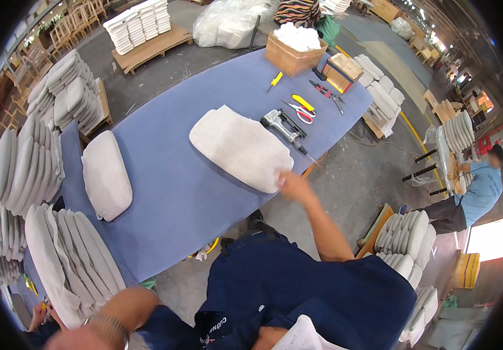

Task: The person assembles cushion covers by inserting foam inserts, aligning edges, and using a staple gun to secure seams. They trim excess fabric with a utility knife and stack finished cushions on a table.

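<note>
A light-grey upholstered seat cushion (237, 146) lies on the blue-covered table in front of me. My right hand (293, 188) is at its near right corner, the fingers against the edge and smeared by motion, so their grip is unclear. My left hand (79, 339) is low at the left, below a watch or metal bracelet on the wrist. It is beside a row of grey cushions (73, 256) standing on edge; its fingers are blurred and cut off. A second cushion (107, 175) lies flat on the table's left part.
Past the cushion lie a nail gun (283, 125), scissors (302, 112), a yellow cutter (303, 102), pliers (328, 94) and a yellow-handled tool (275, 80). A box of white stuffing (289, 53) stands behind. Cushion stacks (403, 236) flank the table; a co-worker (479, 186) stands right.
</note>
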The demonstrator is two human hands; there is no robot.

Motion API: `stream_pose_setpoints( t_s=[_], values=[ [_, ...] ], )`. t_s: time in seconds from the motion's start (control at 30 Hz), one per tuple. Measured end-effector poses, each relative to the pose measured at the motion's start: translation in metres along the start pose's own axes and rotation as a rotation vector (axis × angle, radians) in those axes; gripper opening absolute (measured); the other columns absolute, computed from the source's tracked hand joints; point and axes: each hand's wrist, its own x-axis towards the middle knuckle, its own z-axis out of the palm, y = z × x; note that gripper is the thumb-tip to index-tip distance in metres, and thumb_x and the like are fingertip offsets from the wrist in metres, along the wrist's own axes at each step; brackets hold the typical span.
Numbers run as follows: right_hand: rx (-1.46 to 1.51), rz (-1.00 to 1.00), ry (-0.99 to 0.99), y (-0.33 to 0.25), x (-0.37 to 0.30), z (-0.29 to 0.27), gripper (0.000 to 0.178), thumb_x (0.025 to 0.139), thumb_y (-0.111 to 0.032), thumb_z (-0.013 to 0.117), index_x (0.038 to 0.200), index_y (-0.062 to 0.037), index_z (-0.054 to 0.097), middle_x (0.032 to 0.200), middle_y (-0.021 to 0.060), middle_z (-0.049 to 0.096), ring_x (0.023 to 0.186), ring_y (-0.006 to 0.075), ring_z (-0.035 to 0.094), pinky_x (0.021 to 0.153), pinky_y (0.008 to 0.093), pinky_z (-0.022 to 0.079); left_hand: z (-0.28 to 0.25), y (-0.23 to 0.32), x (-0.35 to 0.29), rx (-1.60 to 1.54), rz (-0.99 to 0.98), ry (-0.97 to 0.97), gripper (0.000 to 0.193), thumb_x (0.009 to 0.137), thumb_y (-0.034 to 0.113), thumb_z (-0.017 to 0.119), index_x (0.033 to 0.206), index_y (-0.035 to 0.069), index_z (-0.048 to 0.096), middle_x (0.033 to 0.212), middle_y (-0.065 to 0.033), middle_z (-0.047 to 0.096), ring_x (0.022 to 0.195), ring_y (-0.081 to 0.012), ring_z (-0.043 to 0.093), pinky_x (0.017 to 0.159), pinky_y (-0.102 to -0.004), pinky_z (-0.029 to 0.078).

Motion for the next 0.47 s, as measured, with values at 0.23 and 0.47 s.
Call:
stream_pose_setpoints(
  t_s=[0.23, 0.47],
  values=[
    [0.280, 0.276, -0.550, 0.134, -0.231, 0.198, 0.029, 0.087, -0.022, 0.063, 0.112, -0.0122, 0.074, 0.093, 0.0117, 0.076, 0.079, 0.0286, 0.073, 0.071, 0.0434, 0.059, 0.130, 0.090, -0.332, -0.221, -1.888, -0.021, 0.037, 0.103, 0.017, 0.063, 0.133, -0.004, 0.064, 0.125, -0.0162, 0.069, 0.108, -0.0203, 0.066, 0.093, -0.0352, 0.053],
    [0.299, 0.604, -0.622, 0.151, -0.240, 0.136, 0.039, 0.087, -0.015, 0.065, 0.126, -0.0186, 0.070, 0.098, 0.0161, 0.076, 0.081, 0.0242, 0.076, 0.071, 0.0399, 0.063, 0.186, 0.181, -0.377, -0.723, -2.298, -0.008, 0.044, 0.104, 0.022, 0.062, 0.142, -0.001, 0.056, 0.124, -0.0133, 0.070, 0.105, -0.0204, 0.069, 0.091, -0.0299, 0.054]
  ],
)
